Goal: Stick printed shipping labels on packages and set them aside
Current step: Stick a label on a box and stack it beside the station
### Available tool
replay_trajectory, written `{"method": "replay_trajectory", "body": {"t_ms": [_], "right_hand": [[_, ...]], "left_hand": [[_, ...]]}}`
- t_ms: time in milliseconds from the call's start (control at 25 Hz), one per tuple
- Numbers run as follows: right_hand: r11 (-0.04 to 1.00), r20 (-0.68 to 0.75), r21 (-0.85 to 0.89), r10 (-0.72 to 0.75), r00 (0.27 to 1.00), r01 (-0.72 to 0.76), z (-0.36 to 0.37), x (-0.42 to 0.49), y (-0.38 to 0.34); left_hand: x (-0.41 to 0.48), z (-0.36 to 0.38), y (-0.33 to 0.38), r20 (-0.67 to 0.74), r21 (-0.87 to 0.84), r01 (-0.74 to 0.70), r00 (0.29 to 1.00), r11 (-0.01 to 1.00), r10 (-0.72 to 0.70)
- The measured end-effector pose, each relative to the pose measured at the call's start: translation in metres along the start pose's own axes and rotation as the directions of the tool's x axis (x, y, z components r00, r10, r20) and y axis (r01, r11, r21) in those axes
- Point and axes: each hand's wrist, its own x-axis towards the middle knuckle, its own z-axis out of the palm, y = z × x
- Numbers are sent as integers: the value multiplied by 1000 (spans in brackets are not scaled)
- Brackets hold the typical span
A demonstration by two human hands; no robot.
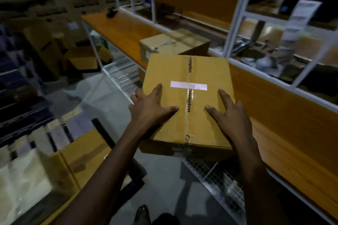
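Pressing taped cardboard box beside orange desk: left grip, right grip, both wide, fingers flat.

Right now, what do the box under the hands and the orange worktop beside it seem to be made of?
The box: brown cardboard, matte; its seam lies under glossy clear tape with printed letters. The orange worktop: probably wood or wood-look laminate, smooth, slightly shiny; streaks like grain show, but blur leaves it open.

Bare forearms, dark shoe, dark trousers
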Motion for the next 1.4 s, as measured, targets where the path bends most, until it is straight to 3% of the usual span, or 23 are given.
{"method": "replay_trajectory", "body": {"t_ms": [120, 320, 560, 800, 920, 1040, 1120, 1400], "right_hand": [[986, -74, 21, 169, 983, -168, -31, -6, 52], [911, -144, -7, 407, 902, -412, -46, -10, 115], [807, -202, -64, 566, 799, -588, -39, 45, 122], [725, -237, -138, 637, 733, -675, -35, 120, 119], [649, -261, -232, 676, 689, -725, -25, 140, 111], [655, -260, -347, 621, 740, -671, -16, 148, 106], [668, -251, -406, 575, 778, -624, -13, 146, 108], [645, -197, -449, 603, 773, -618, -14, 151, 106]], "left_hand": [[19, 32, 61, 122, 18, -152, 981, 988, 148], [57, 105, 129, 363, 47, -390, 864, 920, 348], [130, 148, 176, 353, 73, -585, 773, 808, 528], [194, 170, 210, 359, 154, -684, 711, 713, 605], [198, 181, 221, 396, 163, -794, 597, 586, 698], [200, 188, 224, 402, 143, -873, 482, 466, 779], [201, 192, 222, 384, 136, -885, 461, 444, 800], [201, 193, 223, 435, 134, -890, 448, 436, 782]]}}
